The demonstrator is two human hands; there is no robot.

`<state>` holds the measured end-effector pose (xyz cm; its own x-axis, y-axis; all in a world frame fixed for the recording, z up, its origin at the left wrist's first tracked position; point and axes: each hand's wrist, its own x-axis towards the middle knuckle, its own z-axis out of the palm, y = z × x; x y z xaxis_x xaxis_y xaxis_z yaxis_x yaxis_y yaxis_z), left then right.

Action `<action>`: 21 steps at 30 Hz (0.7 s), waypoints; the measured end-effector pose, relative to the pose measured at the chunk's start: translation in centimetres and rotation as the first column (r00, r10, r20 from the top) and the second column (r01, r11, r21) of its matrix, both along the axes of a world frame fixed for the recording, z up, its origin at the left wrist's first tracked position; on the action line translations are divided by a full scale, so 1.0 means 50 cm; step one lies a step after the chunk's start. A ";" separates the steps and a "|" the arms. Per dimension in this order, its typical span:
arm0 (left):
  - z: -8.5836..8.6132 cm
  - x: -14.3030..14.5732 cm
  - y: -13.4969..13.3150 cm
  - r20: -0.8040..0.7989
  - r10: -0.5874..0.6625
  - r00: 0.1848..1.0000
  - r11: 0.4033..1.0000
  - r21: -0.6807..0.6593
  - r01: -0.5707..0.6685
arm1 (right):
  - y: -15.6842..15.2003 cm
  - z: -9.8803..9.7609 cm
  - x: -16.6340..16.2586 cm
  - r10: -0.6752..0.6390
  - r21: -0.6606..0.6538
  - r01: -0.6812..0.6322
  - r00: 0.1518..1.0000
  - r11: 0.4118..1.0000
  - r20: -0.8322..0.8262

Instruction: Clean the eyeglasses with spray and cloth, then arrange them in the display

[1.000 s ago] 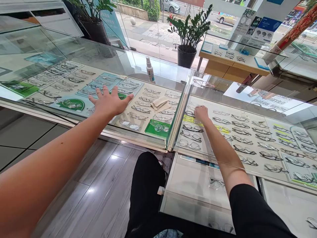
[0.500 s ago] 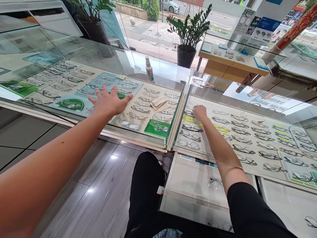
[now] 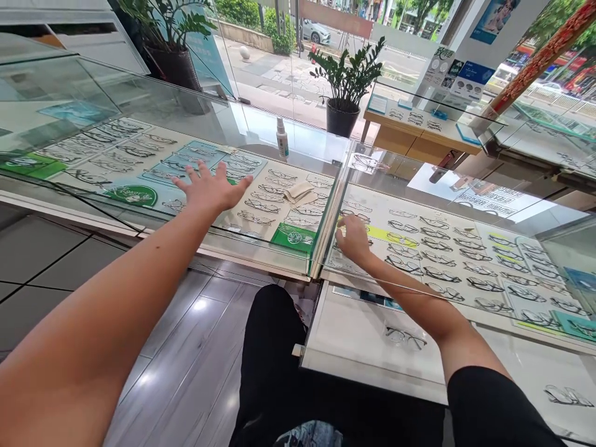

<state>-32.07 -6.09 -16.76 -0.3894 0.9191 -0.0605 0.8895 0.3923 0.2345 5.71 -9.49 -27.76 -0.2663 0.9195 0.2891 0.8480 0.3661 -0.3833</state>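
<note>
My left hand (image 3: 209, 189) rests with fingers spread on the glass top of the left display case (image 3: 223, 118), above rows of eyeglasses. It holds nothing. Beneath the glass of the right display case (image 3: 526, 214), my right hand (image 3: 354, 241) is low over the leftmost column of frames, its fingers curled. A pair of eyeglasses (image 3: 357, 216) lies just beyond those fingers. Whatever the fingertips grip, if anything, is hidden. Beside the hand runs a yellow strip (image 3: 379, 233) with eyeglasses (image 3: 404, 239) on it.
A white spray bottle (image 3: 282, 138) stands on the left case, and a folded beige cloth (image 3: 298, 194) is near the seam. Below the right case, a pulled-out drawer (image 3: 344, 329) holds eyeglasses (image 3: 406, 337). Potted plants (image 3: 344, 81) stand behind the cases.
My right hand has moved left and nearer to me within the right case, its fingers now curled. My left hand stays spread on the glass. The camera view has shifted slightly.
</note>
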 end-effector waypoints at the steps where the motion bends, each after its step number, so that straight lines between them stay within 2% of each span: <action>1: -0.001 -0.001 0.001 -0.001 0.000 1.000 1.000 0.009 0.000 | -0.029 0.006 -0.001 0.019 -0.033 -0.019 1.000 0.999 -0.005; 4: -0.001 -0.002 0.005 0.002 0.000 1.000 1.000 0.026 0.000 | -0.140 0.043 -0.003 0.128 -0.221 -0.109 0.989 0.969 0.075; 5: -0.001 -0.002 0.006 0.003 0.001 1.000 1.000 0.026 -0.001 | -0.184 0.064 -0.003 0.190 -0.319 -0.140 0.972 0.937 0.134; 6: 0.000 -0.002 0.006 0.005 0.001 1.000 1.000 0.020 -0.001 | -0.231 0.089 -0.002 0.306 -0.420 -0.210 0.936 0.883 0.175; 9: 0.000 -0.003 0.007 0.005 0.001 1.000 1.000 0.006 -0.001 | -0.345 0.189 0.009 0.596 -0.625 -0.358 0.772 0.694 0.220; 10: -0.001 -0.004 0.008 0.005 -0.001 1.000 1.000 0.008 0.001 | -0.362 0.228 0.015 0.636 -0.644 -0.381 0.740 0.663 0.218; 11: -0.003 -0.005 0.008 0.004 -0.002 1.000 1.000 0.011 0.002 | -0.361 0.266 0.021 0.630 -0.629 -0.386 0.746 0.674 0.217; 13: -0.006 -0.008 0.010 0.002 -0.005 1.000 1.000 0.022 0.005 | -0.304 0.335 0.036 0.527 -0.530 -0.355 0.822 0.770 0.215; 15: -0.010 -0.011 0.011 0.001 -0.012 1.000 0.999 0.033 0.012 | -0.182 0.378 0.050 0.335 -0.310 -0.256 0.913 0.916 0.235; 16: -0.011 -0.013 0.011 -0.001 -0.014 1.000 0.999 0.034 0.014 | -0.107 0.387 0.058 0.246 -0.175 -0.205 0.935 0.963 0.256; 18: -0.012 -0.014 0.010 -0.004 -0.015 1.000 0.999 0.037 0.015 | 0.042 0.382 0.073 0.090 0.010 -0.101 0.924 0.995 0.371; 21: -0.011 -0.012 0.006 0.007 -0.005 1.000 0.999 0.050 0.005 | 0.213 0.336 0.095 -0.076 0.106 0.032 0.896 0.994 0.438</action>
